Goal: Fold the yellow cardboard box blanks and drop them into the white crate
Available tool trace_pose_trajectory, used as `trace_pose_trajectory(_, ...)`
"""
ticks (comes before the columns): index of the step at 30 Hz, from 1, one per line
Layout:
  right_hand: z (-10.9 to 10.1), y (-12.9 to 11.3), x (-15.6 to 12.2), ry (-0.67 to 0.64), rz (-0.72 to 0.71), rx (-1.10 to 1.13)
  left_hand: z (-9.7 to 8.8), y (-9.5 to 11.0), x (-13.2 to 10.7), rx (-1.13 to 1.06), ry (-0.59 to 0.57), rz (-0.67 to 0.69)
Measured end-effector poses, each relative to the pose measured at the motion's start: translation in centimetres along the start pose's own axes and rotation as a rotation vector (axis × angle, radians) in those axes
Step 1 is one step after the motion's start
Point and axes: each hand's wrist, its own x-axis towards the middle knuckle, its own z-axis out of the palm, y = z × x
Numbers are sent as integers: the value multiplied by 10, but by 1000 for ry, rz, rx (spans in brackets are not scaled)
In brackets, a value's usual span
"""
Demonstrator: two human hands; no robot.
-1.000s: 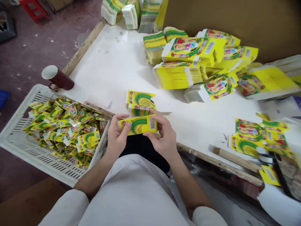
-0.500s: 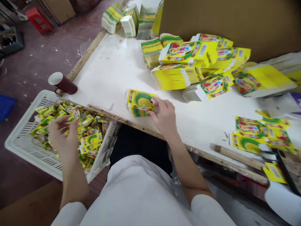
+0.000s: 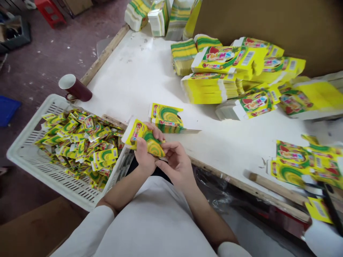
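Observation:
A yellow and green printed carton (image 3: 154, 144) is up off the table's front edge between both hands. My left hand (image 3: 144, 155) wraps around its middle, thumb on the near side and fingers over the far side. At the carton's right end, my right hand (image 3: 177, 166) pinches with thumb and fingertips; the flap there is mostly hidden by the fingers. Just beyond the hands, a small stack of flat cartons (image 3: 166, 115) lies on the white table (image 3: 120, 78). One piece of it sticks out to the right.
On my left, a white plastic basket (image 3: 34, 169) holds many folded cartons. A dark red mug (image 3: 80, 91) lies tilted at the table's left edge. Bundles of flat cartons (image 3: 203, 87) are piled at the back. To the right are loose cartons (image 3: 292, 153) and a wooden stick (image 3: 278, 187).
My left hand has come from above the basket to the table edge. A carton has left the stack and is now in both hands. The view has shifted slightly.

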Motion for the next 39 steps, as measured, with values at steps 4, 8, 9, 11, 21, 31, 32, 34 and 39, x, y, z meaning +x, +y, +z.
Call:
trace_pose_trajectory(4, -11, 6, 12, 0, -50, -181, -14, -4, -7, 100, -3, -63)
trace_pose_trajectory(8, -24, 1, 15, 42, -109, -244, -35, -11, -15, 199, 8, -84)
trace_pose_trajectory(9, -27, -2, 15, 55, -142, -267, -41, -10, -14, 243, 21, -63)
trace_pose_trajectory(11, -33, -7, 14, 73, -205, -332, -54, -3, -9, 327, 7, -50)
trace_pose_trajectory(21, -47, -18, 3, -3, -583, -871, -50, 66, 6, 1006, -728, -149)
trace_pose_trajectory(31, -35, 4, 12, -285, 422, 382, -48, 16, -19, 1039, -843, 392)
trace_pose_trajectory(32, -34, 6, 14, -303, 467, 431, -48, 15, -18, 1036, -836, 408)
trace_pose_trajectory(34, -34, 9, 15, -229, 451, 391, -49, 16, -15, 1049, -823, 400)
trace_pose_trajectory(39, -34, 7, 2, -239, 45, -113, -53, 17, -5, 1074, -912, 201)
